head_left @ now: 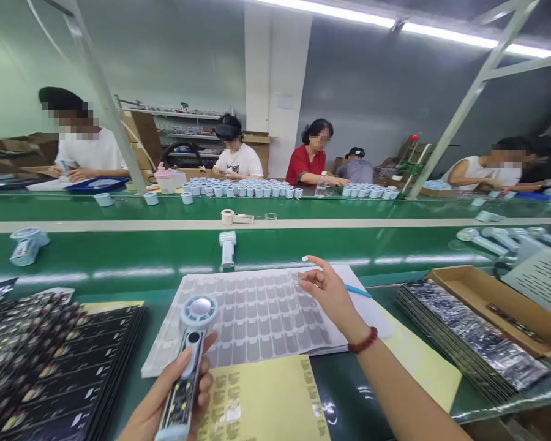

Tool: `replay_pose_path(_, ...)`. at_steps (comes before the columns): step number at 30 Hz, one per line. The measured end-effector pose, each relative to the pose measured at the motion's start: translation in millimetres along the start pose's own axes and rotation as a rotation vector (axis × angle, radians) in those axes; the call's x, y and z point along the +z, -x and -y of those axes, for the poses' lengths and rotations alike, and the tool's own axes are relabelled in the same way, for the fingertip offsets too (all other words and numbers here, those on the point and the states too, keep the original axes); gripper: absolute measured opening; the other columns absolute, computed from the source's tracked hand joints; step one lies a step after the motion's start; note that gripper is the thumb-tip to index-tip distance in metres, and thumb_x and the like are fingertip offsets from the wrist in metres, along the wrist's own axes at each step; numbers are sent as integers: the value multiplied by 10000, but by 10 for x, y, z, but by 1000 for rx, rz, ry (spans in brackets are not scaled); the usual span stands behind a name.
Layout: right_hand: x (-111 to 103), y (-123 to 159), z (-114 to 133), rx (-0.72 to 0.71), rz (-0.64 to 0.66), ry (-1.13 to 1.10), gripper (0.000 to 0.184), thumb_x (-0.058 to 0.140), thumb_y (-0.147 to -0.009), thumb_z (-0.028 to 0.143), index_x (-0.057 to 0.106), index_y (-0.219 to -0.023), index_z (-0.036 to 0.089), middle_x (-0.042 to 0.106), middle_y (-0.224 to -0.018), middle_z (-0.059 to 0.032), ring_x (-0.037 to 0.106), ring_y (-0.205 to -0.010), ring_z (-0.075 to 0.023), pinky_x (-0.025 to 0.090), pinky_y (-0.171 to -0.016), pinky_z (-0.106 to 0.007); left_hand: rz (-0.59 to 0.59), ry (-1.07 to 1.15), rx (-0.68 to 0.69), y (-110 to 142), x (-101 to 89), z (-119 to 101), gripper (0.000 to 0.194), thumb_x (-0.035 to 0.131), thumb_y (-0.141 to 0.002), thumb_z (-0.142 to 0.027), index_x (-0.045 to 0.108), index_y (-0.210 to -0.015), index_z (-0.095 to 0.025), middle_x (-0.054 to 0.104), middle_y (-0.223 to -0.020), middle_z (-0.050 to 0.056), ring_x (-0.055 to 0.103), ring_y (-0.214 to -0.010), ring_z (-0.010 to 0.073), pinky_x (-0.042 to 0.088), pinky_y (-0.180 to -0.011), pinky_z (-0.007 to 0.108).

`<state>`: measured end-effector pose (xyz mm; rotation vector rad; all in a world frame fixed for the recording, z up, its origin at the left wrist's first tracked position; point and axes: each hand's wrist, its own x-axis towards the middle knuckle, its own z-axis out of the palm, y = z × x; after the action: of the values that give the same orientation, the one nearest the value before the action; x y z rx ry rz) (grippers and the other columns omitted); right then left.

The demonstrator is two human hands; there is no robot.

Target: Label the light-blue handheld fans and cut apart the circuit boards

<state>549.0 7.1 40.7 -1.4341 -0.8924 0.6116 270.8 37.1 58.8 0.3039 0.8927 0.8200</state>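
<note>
My left hand (183,380) is closed around the handle of a light blue handheld fan (195,352), its round head tilted up and a dark patterned panel on its front. Over the upper right of a sheet of grey die-cut stickers (261,306), my right hand (324,285) has its index finger stretched out, apart from the thumb. A small white spot shows at the index fingertip; whether it is a nail or a sticker I cannot tell. A yellow label sheet (266,398) with small printed text overlaps the sticker sheet's near edge. A blue pen-like stick (358,291) lies beside my right wrist.
Black printed sheets (96,361) are stacked at left. At right are another stack (472,337) and a cardboard box (487,300). Across the green conveyor (303,242) lie a blue fan (228,248) and a white fan (236,217). Several people work along the far side.
</note>
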Motion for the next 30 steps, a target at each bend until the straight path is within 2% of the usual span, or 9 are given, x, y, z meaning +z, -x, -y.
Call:
replay_pose_path(2, 185, 346, 228, 42, 116, -100, 676, 775, -696, 421, 474, -1272, 232, 686, -777, 12, 703, -1052, -277, 516, -926, -439, -39, 68, -22, 61, 152, 6, 200, 513, -949, -82, 635, -1101, -37, 597, -690, 35, 581, -499, 75, 529, -458, 142)
replay_pose_path(4, 383, 711, 411, 199, 337, -263, 731, 820, -680, 304, 447, -1304, 229, 696, -750, 27, 694, -1107, -276, 472, -998, -450, -82, 118, -35, 78, 263, 22, 152, 483, -966, -100, 626, -975, -48, 585, -695, 40, 563, -474, 67, 513, -429, 137)
replay_pose_path(7, 630, 1127, 538, 311, 473, -352, 760, 829, -687, 250, 435, -1336, 219, 712, -778, 4, 614, -1244, -288, 475, -963, -426, -145, 172, -46, 73, 355, 42, 127, 496, -966, -113, 593, -899, -65, 595, -712, 45, 563, -445, 63, 515, -422, 138)
replay_pose_path(10, 766, 1294, 540, 304, 456, -342, 749, 783, -707, 212, 432, -1369, 204, 703, -811, -5, 570, -1267, -270, 487, -883, -362, -187, 191, -66, 89, 387, 44, 134, 502, -967, -120, 587, -883, -59, 595, -709, 48, 567, -431, 65, 516, -423, 140)
replay_pose_path(13, 810, 1315, 530, 307, 413, -299, 743, 733, -756, 254, 406, -1422, 219, 673, -879, 21, 643, -869, -182, 479, -779, -324, -193, 192, -73, 124, 387, 38, 141, 500, -967, -116, 585, -862, -74, 580, -686, 34, 568, -430, 71, 515, -422, 150)
replay_pose_path(14, 815, 1314, 530, 316, 407, -277, 748, 720, -774, 275, 391, -1444, 231, 664, -899, 30, 597, -731, -140, 471, -754, -321, -192, 192, -70, 134, 383, 37, 145, 500, -967, -116, 583, -852, -83, 575, -678, 28, 568, -430, 72, 515, -424, 151)
replay_pose_path(16, 824, 1315, 534, 321, 397, -233, 773, 704, -793, 301, 357, -1482, 246, 658, -907, 40, 499, -609, -99, 458, -734, -323, -186, 189, -64, 147, 375, 36, 156, 507, -965, -118, 578, -828, -97, 572, -666, 20, 563, -425, 69, 515, -428, 153)
replay_pose_path(23, 903, 1313, 580, 342, 372, -81, 911, 711, -713, 240, 306, -1529, 237, 695, -862, 46, 570, -669, -144, 489, -786, -337, -178, 177, -49, 118, 334, 52, 183, 550, -954, -138, 582, -776, -119, 590, -620, 18, 580, -431, 87, 512, -424, 166)
replay_pose_path(30, 1002, 1337, 672, 349, 233, -50, 926, 717, -722, 215, 292, -1543, 275, 711, -802, 62, 535, -583, -127, 516, -684, -306, -210, 183, 19, 105, 295, 89, 118, 564, -948, -117, 587, -833, -131, 590, -621, -1, 574, -478, 81, 541, -488, 177)
